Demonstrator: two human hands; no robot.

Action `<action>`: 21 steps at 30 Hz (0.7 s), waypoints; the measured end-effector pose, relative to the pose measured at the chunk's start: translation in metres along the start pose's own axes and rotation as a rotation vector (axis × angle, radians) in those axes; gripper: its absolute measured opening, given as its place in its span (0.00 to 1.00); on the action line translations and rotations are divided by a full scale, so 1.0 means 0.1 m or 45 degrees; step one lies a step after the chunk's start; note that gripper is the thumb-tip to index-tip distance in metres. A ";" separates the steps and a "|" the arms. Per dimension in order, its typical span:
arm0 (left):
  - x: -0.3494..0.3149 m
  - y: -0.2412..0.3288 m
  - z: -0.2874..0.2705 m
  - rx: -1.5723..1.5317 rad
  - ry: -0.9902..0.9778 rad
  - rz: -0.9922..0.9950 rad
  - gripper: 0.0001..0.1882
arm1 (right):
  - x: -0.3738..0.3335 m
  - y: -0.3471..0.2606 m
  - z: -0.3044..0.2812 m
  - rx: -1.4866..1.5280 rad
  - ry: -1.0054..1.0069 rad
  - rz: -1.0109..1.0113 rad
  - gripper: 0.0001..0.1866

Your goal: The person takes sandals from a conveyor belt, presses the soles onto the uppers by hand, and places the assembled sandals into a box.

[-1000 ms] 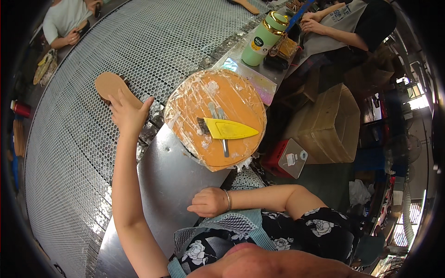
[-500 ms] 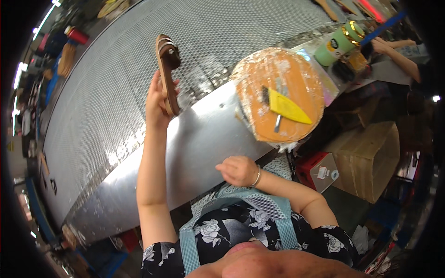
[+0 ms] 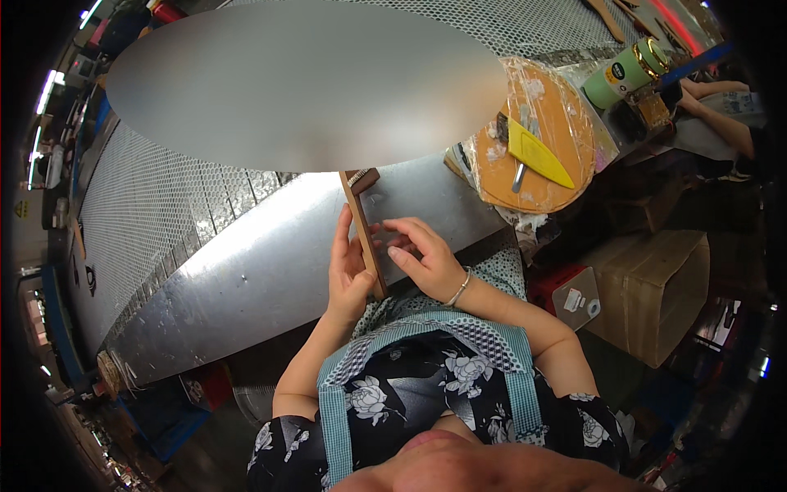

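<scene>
In front of my chest, my left hand grips a brown sandal standing on its edge, fingers along one side and thumb near its lower end. A brown strap with a light, shiny trim shows near the upper end; the tip beyond it is hidden by a blurred grey oval. My right hand is just to the right of the sandal, fingers spread and curved toward it. It grips nothing I can see, and whether its fingertips touch the sandal I cannot tell.
Beyond the smooth metal ledge lies a mesh belt. At right are a plastic-wrapped round orange board bearing a yellow pointed tool, a green bottle, a cardboard box, a red-and-white box and another person's arm.
My left hand has brought the sandal from over the mesh belt down toward my chest. My right hand has moved slightly up and opened from a loose curl beside it.
</scene>
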State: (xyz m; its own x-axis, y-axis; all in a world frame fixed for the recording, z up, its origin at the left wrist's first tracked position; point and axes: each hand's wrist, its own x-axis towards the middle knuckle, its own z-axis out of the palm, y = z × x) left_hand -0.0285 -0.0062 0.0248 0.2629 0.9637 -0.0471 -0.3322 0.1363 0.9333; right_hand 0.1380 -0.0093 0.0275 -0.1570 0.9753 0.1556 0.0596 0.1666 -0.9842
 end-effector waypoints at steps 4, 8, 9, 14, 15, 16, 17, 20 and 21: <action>-0.10 -0.07 0.06 -0.019 -0.070 0.022 0.48 | 0.03 0.00 0.04 -0.006 0.010 -0.026 0.20; 0.06 0.04 0.11 -0.548 -0.036 -0.139 0.46 | 0.07 0.12 -0.06 -0.005 0.135 0.070 0.23; 0.08 0.04 0.08 -0.549 -0.041 -0.144 0.46 | 0.08 0.17 -0.09 -0.069 0.213 0.039 0.25; 0.07 -0.08 -0.13 -1.292 0.075 -0.416 0.41 | 0.23 0.23 0.04 0.624 0.129 0.364 0.28; 0.07 -0.08 -0.14 -1.408 0.085 -0.418 0.40 | 0.28 0.18 0.03 0.761 0.087 0.533 0.28; 0.07 -0.07 -0.15 -1.404 0.081 -0.430 0.40 | 0.33 0.13 0.02 0.898 0.044 0.700 0.27; 0.07 -0.04 -0.15 -1.469 0.018 -0.461 0.37 | 0.38 0.12 0.02 0.903 0.057 0.700 0.27; 0.03 -0.09 -0.16 -1.534 -0.153 -0.504 0.35 | 0.43 0.11 0.07 0.923 0.059 0.627 0.27; 0.01 -0.11 -0.15 -1.539 -0.263 -0.508 0.35 | 0.43 0.14 0.10 0.869 0.099 0.584 0.26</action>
State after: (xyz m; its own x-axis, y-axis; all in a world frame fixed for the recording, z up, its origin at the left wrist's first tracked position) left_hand -0.0381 -0.0034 0.0095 0.6317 0.7699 -0.0902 -0.7750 0.6300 -0.0506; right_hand 0.1223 0.0337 0.0192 -0.1922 0.9365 -0.2933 -0.5147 -0.3507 -0.7823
